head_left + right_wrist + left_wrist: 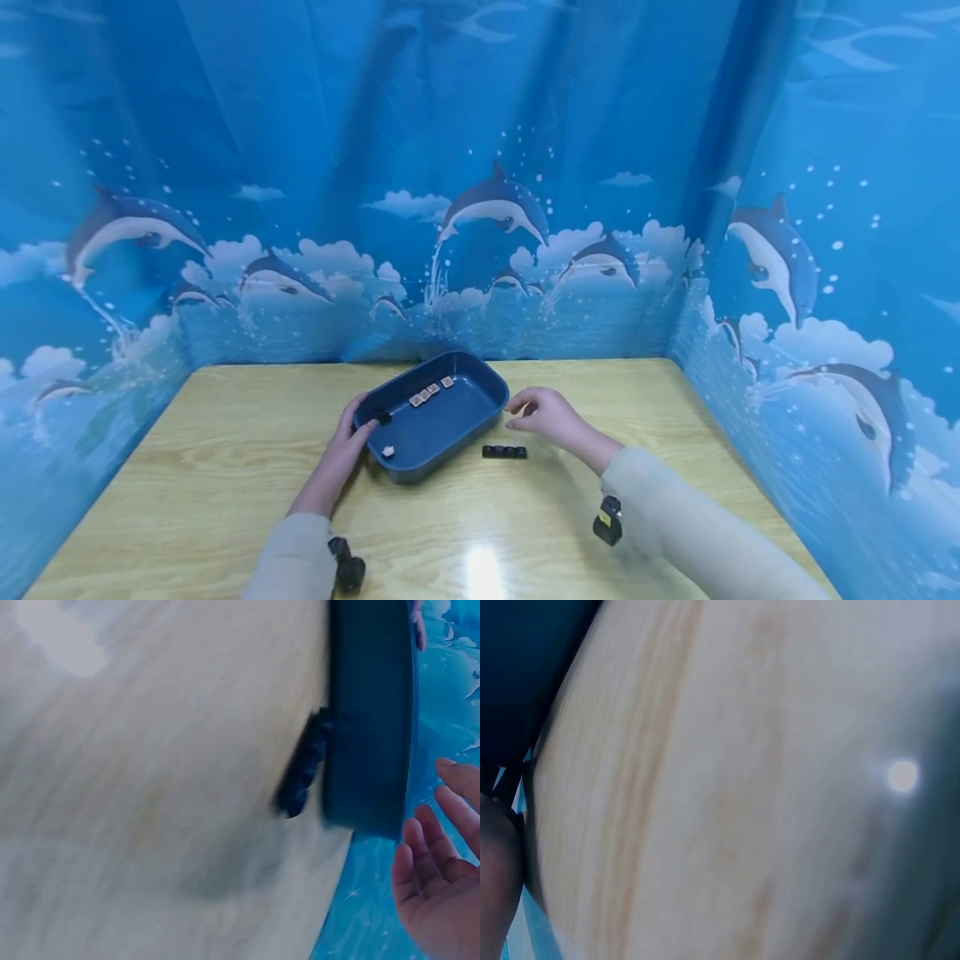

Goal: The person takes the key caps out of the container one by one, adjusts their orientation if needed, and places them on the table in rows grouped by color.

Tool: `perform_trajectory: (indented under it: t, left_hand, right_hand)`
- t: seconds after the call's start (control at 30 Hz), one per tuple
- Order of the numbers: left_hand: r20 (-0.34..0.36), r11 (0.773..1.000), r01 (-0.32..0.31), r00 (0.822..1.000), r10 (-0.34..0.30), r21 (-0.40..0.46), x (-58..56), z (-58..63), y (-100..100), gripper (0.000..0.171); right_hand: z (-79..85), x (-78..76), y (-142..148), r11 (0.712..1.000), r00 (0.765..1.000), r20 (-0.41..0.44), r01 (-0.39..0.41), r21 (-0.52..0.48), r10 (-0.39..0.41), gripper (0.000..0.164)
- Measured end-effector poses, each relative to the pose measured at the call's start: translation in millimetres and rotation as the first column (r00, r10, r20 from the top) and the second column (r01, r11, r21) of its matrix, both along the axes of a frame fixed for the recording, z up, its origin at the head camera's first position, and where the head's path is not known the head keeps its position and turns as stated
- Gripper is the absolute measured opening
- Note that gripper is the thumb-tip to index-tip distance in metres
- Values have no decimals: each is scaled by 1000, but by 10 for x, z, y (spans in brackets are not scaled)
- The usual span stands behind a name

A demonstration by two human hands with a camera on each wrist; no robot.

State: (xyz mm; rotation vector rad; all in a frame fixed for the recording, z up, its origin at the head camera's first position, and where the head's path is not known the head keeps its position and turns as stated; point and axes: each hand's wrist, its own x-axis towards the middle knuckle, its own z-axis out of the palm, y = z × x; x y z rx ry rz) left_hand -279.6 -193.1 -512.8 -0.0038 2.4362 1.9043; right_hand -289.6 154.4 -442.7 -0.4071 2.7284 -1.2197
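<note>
A dark blue rectangular basin (442, 425) sits tilted across the table. My left hand (348, 442) grips its left end, the thumb over the rim; in the left wrist view only a blurred edge of that hand (496, 877) shows. Inside lie several small pale square tiles (424, 395) in a line, one pale piece (387, 451) near the front corner and a small black piece (385, 418) by the left thumb. Beside the basin's right end hovers my right hand (551, 417), fingers loosely bent with nothing visible in them. Below it lies a short row of black blocks (504, 452).
The wood-grain table (247, 433) reaches back to a blue curtain (300, 167) printed with dolphins, which also hangs along both sides. A bright light reflection (483, 571) shows on the tabletop at the front.
</note>
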Motion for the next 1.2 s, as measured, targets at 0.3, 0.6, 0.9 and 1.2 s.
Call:
perform_trajectory:
  t: [0.3,0.6,0.9,1.2]
  left_hand:
    - [12,1000,-2,1000,2,-16,12,-37,-5,60]
    - [30,1000,-15,999,15,-19,12,-26,2,61]
    - [28,1000,-9,1000,9,-14,8,-13,6,61]
    - [66,999,-6,998,9,-41,9,-25,3,61]
  right_hand:
    - [159,-106,-323,993,994,29,-105,-47,106,25]
    - [232,-246,-675,966,965,60,-258,23,256,28]
    - [247,-386,-1012,914,914,94,-401,60,395,38]
    - [209,-501,-1321,855,867,143,-496,150,478,40]
